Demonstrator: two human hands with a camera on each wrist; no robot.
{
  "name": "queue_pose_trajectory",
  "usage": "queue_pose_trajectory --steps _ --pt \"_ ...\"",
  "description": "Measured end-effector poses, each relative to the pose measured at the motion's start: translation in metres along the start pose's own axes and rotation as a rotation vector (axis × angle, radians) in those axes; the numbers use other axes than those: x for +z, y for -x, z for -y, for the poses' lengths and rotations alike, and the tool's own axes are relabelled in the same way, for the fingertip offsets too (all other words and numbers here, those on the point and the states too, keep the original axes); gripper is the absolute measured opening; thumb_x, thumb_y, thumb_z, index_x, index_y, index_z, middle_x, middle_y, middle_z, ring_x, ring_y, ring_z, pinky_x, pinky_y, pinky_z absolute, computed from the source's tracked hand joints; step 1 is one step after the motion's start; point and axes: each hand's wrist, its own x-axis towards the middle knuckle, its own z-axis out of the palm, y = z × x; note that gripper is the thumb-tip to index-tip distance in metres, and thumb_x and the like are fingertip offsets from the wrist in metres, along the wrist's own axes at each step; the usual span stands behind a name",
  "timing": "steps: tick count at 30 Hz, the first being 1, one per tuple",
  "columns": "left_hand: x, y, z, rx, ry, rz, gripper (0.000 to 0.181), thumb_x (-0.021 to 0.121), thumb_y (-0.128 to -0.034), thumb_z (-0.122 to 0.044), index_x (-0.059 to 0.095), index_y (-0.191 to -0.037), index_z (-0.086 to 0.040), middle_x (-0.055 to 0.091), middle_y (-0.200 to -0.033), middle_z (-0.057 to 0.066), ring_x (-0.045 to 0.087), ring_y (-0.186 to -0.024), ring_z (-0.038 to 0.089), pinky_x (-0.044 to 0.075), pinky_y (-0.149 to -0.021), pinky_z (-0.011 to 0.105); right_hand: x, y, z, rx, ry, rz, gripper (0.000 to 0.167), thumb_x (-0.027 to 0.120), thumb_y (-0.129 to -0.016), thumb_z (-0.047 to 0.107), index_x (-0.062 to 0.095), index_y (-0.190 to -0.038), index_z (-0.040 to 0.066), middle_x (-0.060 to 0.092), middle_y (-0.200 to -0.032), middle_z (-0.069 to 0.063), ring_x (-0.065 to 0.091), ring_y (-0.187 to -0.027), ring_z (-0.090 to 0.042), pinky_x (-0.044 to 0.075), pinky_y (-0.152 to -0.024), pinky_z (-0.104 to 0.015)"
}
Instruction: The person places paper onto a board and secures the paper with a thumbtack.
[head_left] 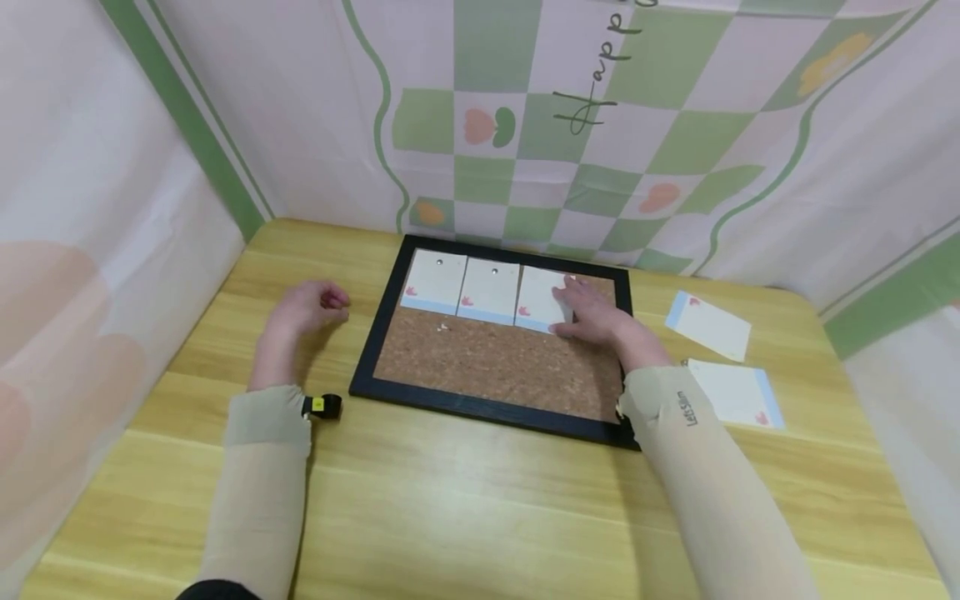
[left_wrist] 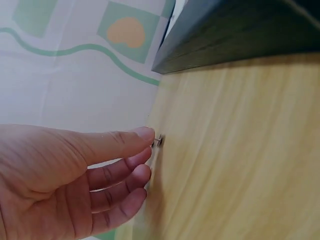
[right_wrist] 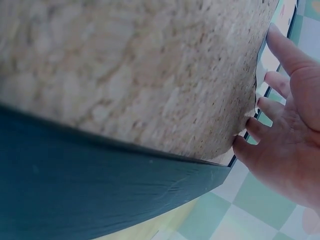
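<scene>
A right hand [head_left: 592,315], fingers spread apart, rests on a white card [head_left: 536,292], blue-banded and pink-printed, at one o'clock on a black-framed corkboard [head_left: 495,358]; toward nine o'clock, the left hand [head_left: 306,307] pinches a small metal pin [left_wrist: 158,140].

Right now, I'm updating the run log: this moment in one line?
left hand: pinching small metal pin; right hand: touching white blue-edged card; black-framed cork board: two cards pinned

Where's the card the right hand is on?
In the head view, the card is at the right end of the row along the far side of the corkboard, directly right of the middle card; the right hand rests over its right side.
</scene>
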Motion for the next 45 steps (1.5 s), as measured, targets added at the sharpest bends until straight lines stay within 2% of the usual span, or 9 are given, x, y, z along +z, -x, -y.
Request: queue_pose_trajectory --steps 5,10,17,25,33,40,45 --pt "0.003 -0.002 -0.002 0.032 -0.037 -0.014 0.021 0.06 -0.0989 -0.011 0.063 -0.117 -0.001 0.064 -0.117 0.022 0.059 -0.111 0.035 0.046 -0.102 0.052 0.003 0.002 -0.001 0.017 -0.029 -0.019 0.073 0.056 -0.102 0.03 0.018 -0.16 0.006 -0.011 -0.165 -0.027 -0.006 -0.153 -0.046 0.011 -0.123 -0.063" --pt "0.004 -0.003 -0.002 0.005 -0.033 -0.028 0.015 0.06 -0.0987 -0.008 0.064 -0.111 -0.001 0.064 -0.113 0.02 0.059 -0.106 0.033 0.048 -0.098 0.049 0.005 0.003 -0.003 -0.034 0.031 -0.045 0.072 0.056 -0.103 0.029 0.019 -0.158 0.001 0.001 -0.165 -0.03 -0.001 -0.153 -0.048 0.01 -0.123 -0.063" --pt "0.008 -0.002 0.0 -0.023 -0.04 -0.055 0.014 0.06 -0.099 -0.009 0.067 -0.11 -0.002 0.065 -0.113 0.019 0.059 -0.105 0.032 0.05 -0.097 0.047 0.007 0.004 -0.006 -0.042 0.009 -0.036 0.072 0.054 -0.103 0.03 0.018 -0.159 0.001 0.0 -0.165 -0.029 -0.003 -0.153 -0.047 0.009 -0.123 -0.063" --pt "0.008 -0.001 -0.003 -0.041 -0.052 -0.051 0.014 0.059 -0.1001 -0.011 0.066 -0.108 -0.002 0.065 -0.116 0.021 0.06 -0.109 0.034 0.05 -0.099 0.048 0.005 0.003 -0.005 -0.023 0.003 -0.038 0.074 0.057 -0.101 0.031 0.02 -0.158 0.0 0.003 -0.165 -0.029 0.001 -0.153 -0.047 0.011 -0.123 -0.062" --pt "0.007 -0.001 -0.005 -0.017 -0.029 -0.07 0.011 0.057 -0.101 -0.012 0.064 -0.105 -0.004 0.065 -0.11 0.018 0.059 -0.102 0.031 0.049 -0.09 0.045 -0.001 0.001 -0.007 -0.017 0.013 -0.016 0.075 0.06 -0.099 0.031 0.024 -0.155 -0.003 0.006 -0.165 -0.029 0.003 -0.153 -0.048 0.011 -0.124 -0.062" --pt "0.007 -0.003 -0.007 0.002 -0.007 -0.08 0.014 0.061 -0.0994 -0.016 0.067 -0.108 -0.007 0.068 -0.112 0.018 0.062 -0.105 0.033 0.049 -0.096 0.05 -0.004 0.002 -0.011 -0.043 0.011 0.005 0.074 0.06 -0.099 0.029 0.025 -0.156 -0.002 0.005 -0.165 -0.029 0.002 -0.153 -0.047 0.01 -0.123 -0.063" --pt "0.01 -0.004 -0.015 0.017 0.02 -0.089 0.017 0.064 -0.0979 -0.018 0.068 -0.112 -0.009 0.07 -0.116 0.018 0.066 -0.105 0.033 0.053 -0.092 0.047 -0.006 0.004 -0.012 -0.053 0.001 0.012 0.073 0.062 -0.099 0.027 0.026 -0.156 -0.002 0.004 -0.165 -0.029 0.004 -0.153 -0.047 0.013 -0.122 -0.064"
